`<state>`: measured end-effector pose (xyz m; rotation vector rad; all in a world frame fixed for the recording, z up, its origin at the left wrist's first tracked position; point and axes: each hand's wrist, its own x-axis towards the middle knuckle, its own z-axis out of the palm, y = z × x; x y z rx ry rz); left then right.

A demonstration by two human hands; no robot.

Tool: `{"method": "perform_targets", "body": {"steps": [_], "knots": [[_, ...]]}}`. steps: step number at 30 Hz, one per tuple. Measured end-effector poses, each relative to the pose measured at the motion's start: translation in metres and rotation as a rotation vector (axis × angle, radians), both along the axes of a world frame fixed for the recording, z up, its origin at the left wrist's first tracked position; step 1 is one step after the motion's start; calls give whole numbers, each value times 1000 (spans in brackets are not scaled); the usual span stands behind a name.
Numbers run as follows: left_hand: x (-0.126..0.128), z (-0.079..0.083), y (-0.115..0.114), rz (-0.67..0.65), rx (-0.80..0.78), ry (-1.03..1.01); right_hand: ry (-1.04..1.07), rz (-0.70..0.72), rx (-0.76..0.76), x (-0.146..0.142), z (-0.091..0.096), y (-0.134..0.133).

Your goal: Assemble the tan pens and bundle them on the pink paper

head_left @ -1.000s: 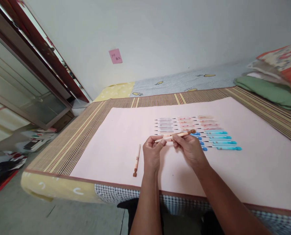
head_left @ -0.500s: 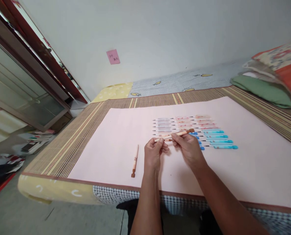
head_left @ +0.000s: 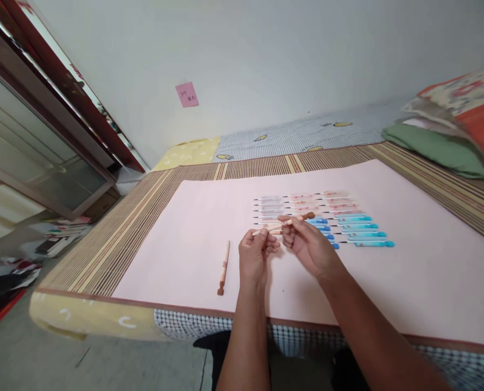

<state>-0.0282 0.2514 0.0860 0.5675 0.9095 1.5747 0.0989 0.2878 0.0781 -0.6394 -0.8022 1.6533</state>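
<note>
Both hands hold one peach-coloured pen with a brown end [head_left: 296, 219] over a pale pink sheet [head_left: 184, 239]. My left hand [head_left: 255, 258] pinches its tip end. My right hand [head_left: 309, 245] grips its middle, fingers curled round it. Just behind the hands, several pens lie in neat rows [head_left: 302, 209]: clear and pink ones at the back, blue ones [head_left: 364, 234] nearer and to the right. A second peach pen [head_left: 224, 267] lies alone on the sheet, left of my left hand.
The pink sheet lies on a striped woven mat [head_left: 115, 228] over a bed. Folded bedding and a pillow [head_left: 453, 125] sit at the far right. A glass-fronted cabinet [head_left: 38, 141] and stacked papers on the floor [head_left: 58, 236] are on the left.
The held pen has shifted slightly left and lower toward the rows. My right hand has slid along it toward the left hand.
</note>
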Motion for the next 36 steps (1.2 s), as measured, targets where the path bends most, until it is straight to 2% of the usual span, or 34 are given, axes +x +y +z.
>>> {"method": "perform_targets", "body": {"steps": [4,11,14,17,20,27,33,36], "knots": [[-2,1,-1,-27,-29,-33,-86,-104,26,-2,0,-1],[6,6,-7,9,206,232,-170,-230,2,-5,3,-3],[6,6,-7,22,193,250,-113,-194,-11,-5,3,-3],[4,3,-4,27,126,178,-66,-109,19,-5,3,-3],[3,2,-3,11,87,126,-88,-98,35,-6,2,-4],[5,6,-8,44,193,332,-83,-133,9,-9,3,-5],[4,10,-11,56,222,394,-56,-108,-2,-8,2,-3],[5,7,-8,99,199,359,-53,-105,1,-12,4,-5]]}}
